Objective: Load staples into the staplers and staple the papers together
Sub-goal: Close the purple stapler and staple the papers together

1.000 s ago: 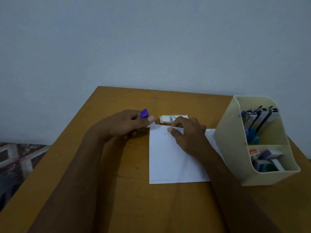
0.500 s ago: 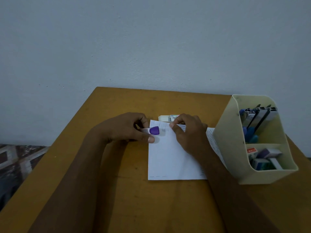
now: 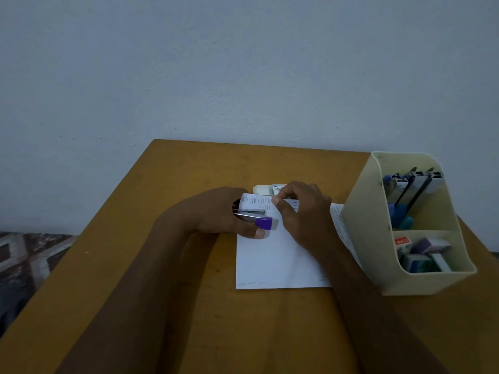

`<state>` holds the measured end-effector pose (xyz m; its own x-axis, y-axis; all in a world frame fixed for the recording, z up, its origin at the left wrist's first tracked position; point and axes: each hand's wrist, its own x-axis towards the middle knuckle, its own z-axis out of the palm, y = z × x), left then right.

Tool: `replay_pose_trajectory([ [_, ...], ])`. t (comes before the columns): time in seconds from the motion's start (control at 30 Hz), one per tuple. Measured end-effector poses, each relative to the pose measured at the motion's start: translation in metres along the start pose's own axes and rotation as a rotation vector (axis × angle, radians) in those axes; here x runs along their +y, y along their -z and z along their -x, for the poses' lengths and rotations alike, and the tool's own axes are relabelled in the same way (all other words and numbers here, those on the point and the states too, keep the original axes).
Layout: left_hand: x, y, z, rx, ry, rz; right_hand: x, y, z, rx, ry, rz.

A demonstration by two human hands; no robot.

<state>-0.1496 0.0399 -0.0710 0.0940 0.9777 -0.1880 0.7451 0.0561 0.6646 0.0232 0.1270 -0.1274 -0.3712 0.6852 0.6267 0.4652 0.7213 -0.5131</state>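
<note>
1. Gripped purple stapler [image 3: 262, 222] in left hand [image 3: 213, 211], at top-left corner of papers [image 3: 270, 260].
2. Pinched papers' top edge with right hand [image 3: 305, 214], curling it upward.
3. Lay otherwise flat on table [image 3: 189, 171], beside organizer [image 3: 364, 238].

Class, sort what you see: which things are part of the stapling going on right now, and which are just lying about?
In use: stapler, gripped by left hand; papers, pinched by right hand.
Lying about: small box behind the hands; organizer, with spare staplers and packs inside.
</note>
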Motion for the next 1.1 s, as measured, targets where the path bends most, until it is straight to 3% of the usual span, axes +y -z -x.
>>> replay_pose_trajectory([
  [0.37, 0.002, -0.007, -0.006, 0.17, 0.019, -0.083, 0.003, 0.001, 0.001, -0.02, 0.025, -0.039],
  [1.1, 0.005, -0.011, -0.008, 0.183, -0.018, -0.158, 0.003, 0.002, 0.001, -0.024, 0.041, -0.054],
])
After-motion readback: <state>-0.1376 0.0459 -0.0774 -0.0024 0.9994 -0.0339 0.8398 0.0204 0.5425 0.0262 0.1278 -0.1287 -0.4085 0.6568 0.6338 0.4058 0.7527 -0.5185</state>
